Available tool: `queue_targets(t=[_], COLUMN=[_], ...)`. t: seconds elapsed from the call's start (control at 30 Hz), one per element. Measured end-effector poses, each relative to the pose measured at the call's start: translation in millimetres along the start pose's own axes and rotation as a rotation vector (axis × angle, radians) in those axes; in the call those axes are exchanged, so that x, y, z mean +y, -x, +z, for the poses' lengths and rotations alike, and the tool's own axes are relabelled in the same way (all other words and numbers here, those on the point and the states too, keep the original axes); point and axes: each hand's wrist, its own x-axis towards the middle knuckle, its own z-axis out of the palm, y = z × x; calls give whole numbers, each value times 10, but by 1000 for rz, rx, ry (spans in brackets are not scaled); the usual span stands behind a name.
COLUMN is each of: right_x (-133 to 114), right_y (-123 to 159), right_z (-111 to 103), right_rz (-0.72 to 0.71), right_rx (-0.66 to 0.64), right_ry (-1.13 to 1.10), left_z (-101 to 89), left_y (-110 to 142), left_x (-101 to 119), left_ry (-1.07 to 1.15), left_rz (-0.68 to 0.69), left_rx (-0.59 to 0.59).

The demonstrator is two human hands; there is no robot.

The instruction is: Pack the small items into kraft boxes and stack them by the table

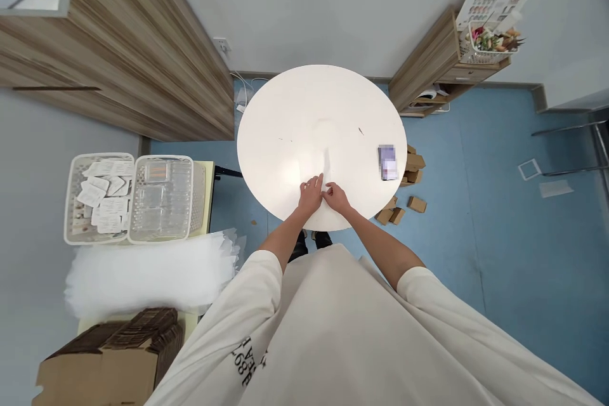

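Both my hands work close together near the front edge of a round white table point(328, 98). A thin, pale, see-through strip point(327, 160) lies on the tabletop just beyond my fingertips; its kind is hard to make out against the white. My left hand point(311, 195) rests with fingers stretched forward at the strip's left side, pressing on or beside it. At its near end, my right hand point(337, 197) has curled fingers, with thumb and forefinger pinched together. What sits in that pinch is too small to name.
A blurred purple item point(388, 162) lies at the table's right. Small brown boxes point(417, 204) are on the floor beyond. Left of me are white baskets point(164, 238) with cards and clear cases, a stack of white sheets point(147, 276) and flattened cardboard boxes point(102, 371).
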Motion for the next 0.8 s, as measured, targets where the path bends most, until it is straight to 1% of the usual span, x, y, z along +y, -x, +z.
queue_targets(t=[0.1, 0.2, 0.27, 0.4, 0.57, 0.6, 0.67, 0.8], right_x=[-48, -99, -133, -188, -229, -232, -234, -226], right_y=[23, 44, 53, 53, 17, 10, 1, 5], right_z=[-17, -32, -26, 5, 42, 51, 73, 107], right_rz=[-52, -97, -104, -104, -89, -88, -97, -130], right_rx=[-11, -57, -86, -86, -101, -96, -80, -37], right_ry=[117, 278, 364, 474, 567, 581, 602, 631], left_z=[-25, -31, -23, -6, -28, -32, -33, -14], left_y=[157, 286, 317, 232, 45, 21, -12, -43], left_x=[-112, -234, -287, -308, -262, -255, -244, -226], left_ry=[81, 241, 365, 573, 650, 667, 702, 824], left_rz=[-136, -356, -496, -666, -935, -967, -986, -1008], left_rx=[40, 50, 38, -19, -95, -109, -114, -70])
